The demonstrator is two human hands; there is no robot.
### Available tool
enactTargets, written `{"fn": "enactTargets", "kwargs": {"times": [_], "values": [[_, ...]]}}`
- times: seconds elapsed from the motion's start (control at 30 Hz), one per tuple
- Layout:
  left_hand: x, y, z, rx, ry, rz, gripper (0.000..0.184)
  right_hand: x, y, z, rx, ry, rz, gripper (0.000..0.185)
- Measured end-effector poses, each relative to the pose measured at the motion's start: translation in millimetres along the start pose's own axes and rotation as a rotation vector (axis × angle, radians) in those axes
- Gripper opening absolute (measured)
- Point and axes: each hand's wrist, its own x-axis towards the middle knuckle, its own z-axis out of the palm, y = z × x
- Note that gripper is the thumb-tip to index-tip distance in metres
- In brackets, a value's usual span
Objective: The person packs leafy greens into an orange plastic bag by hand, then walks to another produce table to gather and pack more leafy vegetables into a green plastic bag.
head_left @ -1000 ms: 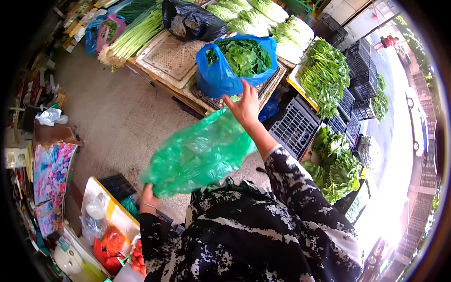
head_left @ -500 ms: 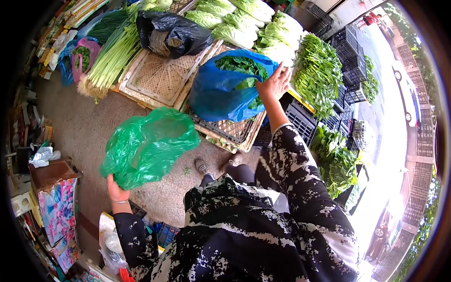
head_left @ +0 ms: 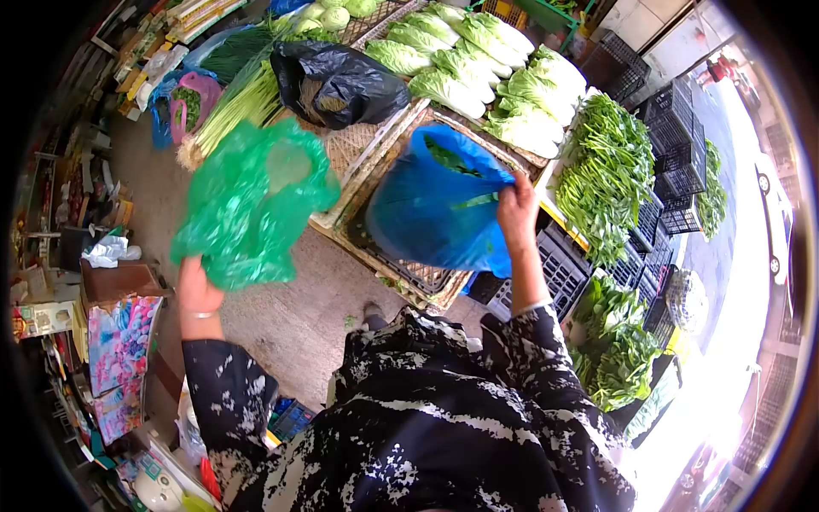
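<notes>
A green plastic bag (head_left: 247, 200) hangs spread out from my left hand (head_left: 199, 288), whose fingers are closed on its lower edge and partly covered by it. My right hand (head_left: 519, 210) grips the handle of a blue plastic bag (head_left: 435, 205). Leafy greens (head_left: 448, 156) show through the opening of the blue bag, which rests on a crate (head_left: 354, 198). Just behind and left of it lies a black plastic bag (head_left: 337, 85). The two bags in my hands are apart.
Napa cabbages (head_left: 456, 64) lie at the back. Leafy bunches (head_left: 604, 171) and black crates (head_left: 674, 141) stand at the right, with more greens (head_left: 616, 341) nearer. Long green onions (head_left: 235, 111) and a pink bag (head_left: 198, 98) are at the back left.
My right hand has closed on the blue bag's handle and pulled it, narrowing the opening. My left hand has raised the green bag and moved it away from my body.
</notes>
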Motion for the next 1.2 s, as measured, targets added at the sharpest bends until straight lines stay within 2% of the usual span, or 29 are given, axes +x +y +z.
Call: {"fn": "enactTargets", "kwargs": {"times": [0.03, 0.07, 0.1, 0.17, 0.2, 0.3, 0.37, 0.43, 0.5, 0.57, 0.63, 0.67, 0.73, 0.77, 0.8, 0.83, 0.9, 0.97, 1.0, 1.03, 1.07, 1.1, 1.17, 1.2], "values": [[11, -5, 14, 0.001, -0.063, -0.010, 0.036, 0, -46, -17, 0.128, -0.006, 0.045, 0.018], [21, -11, 28, 0.003, -0.133, -0.018, 0.038, 6, -54, -37, 0.057, 0.030, -0.033, 0.019], [31, -17, 41, 0.003, -0.138, -0.019, 0.038, 9, -80, -54, 0.164, 0.083, -0.037, 0.018], [50, -29, 68, -0.034, -0.348, -0.030, 0.041, 17, -105, -93, 0.206, 0.230, -0.054, 0.015], [56, -35, 82, -0.038, -0.364, -0.036, 0.041, 15, -125, -110, 0.246, 0.280, -0.047, 0.015], [80, -48, 104, -0.153, -0.484, -0.130, 0.041, 3, -134, -165, 0.274, 0.388, -0.142, 0.031], [102, -73, 89, -0.223, -0.549, -0.133, 0.039, -11, -141, -213, 0.211, 0.337, -0.172, 0.035], [115, -99, 82, -0.271, -0.527, -0.155, 0.037, -22, -166, -254, 0.053, 0.420, -0.113, 0.035], [131, -129, 71, -0.198, -0.604, -0.311, 0.035, -30, -189, -293, 0.216, 0.343, -0.202, 0.034], [150, -180, 50, -0.145, -0.461, -0.487, 0.035, -29, -223, -300, 0.235, 0.486, -0.262, 0.036], [149, -217, 39, -0.068, -0.471, -0.502, 0.039, -27, -235, -319, 0.020, 0.530, -0.249, 0.036], [148, -236, 29, -0.014, -0.411, -0.516, 0.041, -23, -232, -322, -0.243, 0.590, -0.280, 0.036], [148, -272, 1, 0.038, -0.346, -0.530, 0.044, -18, -241, -289, 0.131, 0.587, -0.218, 0.037], [151, -291, -13, 0.153, -0.306, -0.513, 0.045, -21, -234, -283, 0.129, 0.587, -0.216, 0.037], [151, -299, -21, 0.268, -0.265, -0.497, 0.046, -29, -220, -275, -0.179, 0.623, -0.190, 0.038], [148, -294, -15, 0.267, -0.263, -0.502, 0.046, -32, -217, -260, -0.158, 0.634, -0.173, 0.034], [134, -271, 24, 0.473, -0.005, -0.561, 0.042, -34, -214, -217, 0.062, 0.633, -0.130, 0.026], [134, -264, 36, 0.529, -0.002, -0.537, 0.045, -35, -208, -173, 0.241, 0.628, -0.089, 0.020], [147, -275, 34, 0.541, -0.007, -0.549, 0.048, -32, -199, -153, 0.461, 0.502, -0.135, 0.017], [156, -285, 27, 0.557, -0.015, -0.565, 0.052, -42, -180, -135, 0.117, 0.429, -0.016, 0.017], [160, -293, 22, 0.540, -0.102, -0.481, 0.057, -46, -160, -119, 0.320, 0.474, 0.074, 0.016], [159, -289, 26, 0.536, -0.102, -0.482, 0.057, -48, -157, -93, 0.391, 0.614, 0.225, 0.015], [145, -274, 39, 0.620, -0.119, -0.432, 0.054, -52, -122, -62, 0.397, 0.483, 0.396, 0.018], [136, -272, 37, 0.735, -0.175, -0.296, 0.052, -53, -100, -44, 0.553, 0.424, 0.420, 0.019]]}}
